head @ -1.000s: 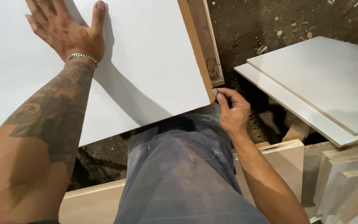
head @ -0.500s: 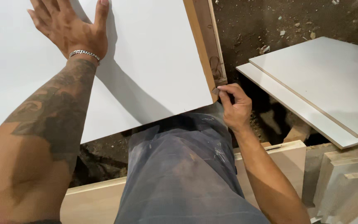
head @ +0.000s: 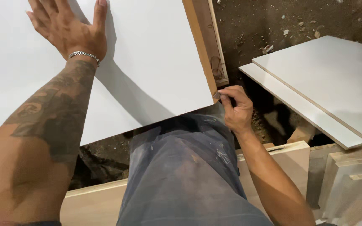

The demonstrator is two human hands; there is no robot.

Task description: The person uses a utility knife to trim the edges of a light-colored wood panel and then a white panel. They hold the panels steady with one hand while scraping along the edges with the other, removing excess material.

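Observation:
A large white laminated board (head: 147, 62) lies in front of me, its brown raw edge along the right side. My left hand (head: 70, 27) rests flat on the board's top face with fingers spread; a silver bracelet sits on the wrist. My right hand (head: 236, 108) is at the board's near right corner, fingers pinched around a small dark piece pressed against the corner edge. What that small piece is cannot be made out. My grey trouser leg (head: 181, 175) is just below the board.
Two white boards (head: 327, 79) lie stacked at the right on the dirt floor (head: 265, 25). Pale wooden panels (head: 290, 163) stand by my leg at the bottom and lower right. A narrow wooden strip (head: 212, 46) lies along the board's right edge.
My right hand has stayed at the board's corner with only slight shifts. The left hand remains flat on the board. The view has drifted a little.

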